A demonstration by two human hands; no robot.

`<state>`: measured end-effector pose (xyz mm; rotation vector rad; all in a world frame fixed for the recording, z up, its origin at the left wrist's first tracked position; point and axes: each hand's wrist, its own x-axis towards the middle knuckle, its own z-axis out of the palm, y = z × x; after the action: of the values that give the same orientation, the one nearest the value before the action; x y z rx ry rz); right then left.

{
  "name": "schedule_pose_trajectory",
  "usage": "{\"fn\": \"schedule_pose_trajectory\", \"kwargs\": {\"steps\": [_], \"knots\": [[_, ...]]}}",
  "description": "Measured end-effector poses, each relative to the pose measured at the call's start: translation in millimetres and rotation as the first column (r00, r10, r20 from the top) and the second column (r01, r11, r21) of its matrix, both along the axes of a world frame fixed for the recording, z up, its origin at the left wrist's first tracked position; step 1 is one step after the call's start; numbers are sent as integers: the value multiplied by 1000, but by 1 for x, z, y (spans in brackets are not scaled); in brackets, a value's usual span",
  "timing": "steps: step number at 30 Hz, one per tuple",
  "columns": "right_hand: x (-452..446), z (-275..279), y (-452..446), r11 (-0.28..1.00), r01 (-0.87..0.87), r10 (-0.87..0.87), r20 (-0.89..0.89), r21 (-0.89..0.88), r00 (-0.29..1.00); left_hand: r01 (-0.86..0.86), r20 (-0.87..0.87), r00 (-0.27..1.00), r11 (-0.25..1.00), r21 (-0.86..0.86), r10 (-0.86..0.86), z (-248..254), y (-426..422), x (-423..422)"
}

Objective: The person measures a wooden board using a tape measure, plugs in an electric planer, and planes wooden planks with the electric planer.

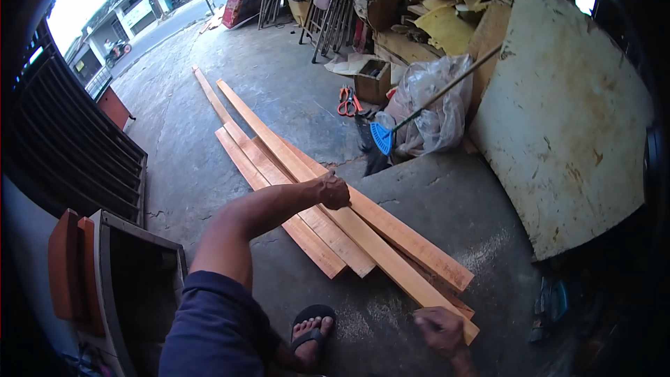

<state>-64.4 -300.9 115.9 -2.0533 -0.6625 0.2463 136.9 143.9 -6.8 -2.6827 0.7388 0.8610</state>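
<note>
Several long wooden planks lie close together on the concrete floor, running from the middle distance toward me. The uppermost plank is narrow and pale and lies across the others. About midway along it, my left hand is closed on it, with the fingers curled at its edge. My right hand is by the near end of the same plank, overlapping its side. Motion blurs those fingers, so their grip is unclear.
Red-handled pliers and a blue broom lie beyond the planks, beside a clear plastic bag. A large stained panel leans at right. A dark cabinet stands at left. My sandalled foot is near the plank ends.
</note>
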Motion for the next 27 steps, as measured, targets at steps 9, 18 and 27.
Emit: {"fn": "schedule_pose_trajectory", "kwargs": {"steps": [9,18,27], "knots": [[-2,-196,-215,757,549,-653,-444,-355,613,-496,229,417,431,-754,880,-13,29,-167],[17,-98,-29,678,626,-707,-576,-385,412,-355,296,534,528,-771,792,-56,-163,-265],[125,-59,228,851,523,-251,-831,55,497,-526,411,491,637,-564,769,-68,-33,-223]]}}
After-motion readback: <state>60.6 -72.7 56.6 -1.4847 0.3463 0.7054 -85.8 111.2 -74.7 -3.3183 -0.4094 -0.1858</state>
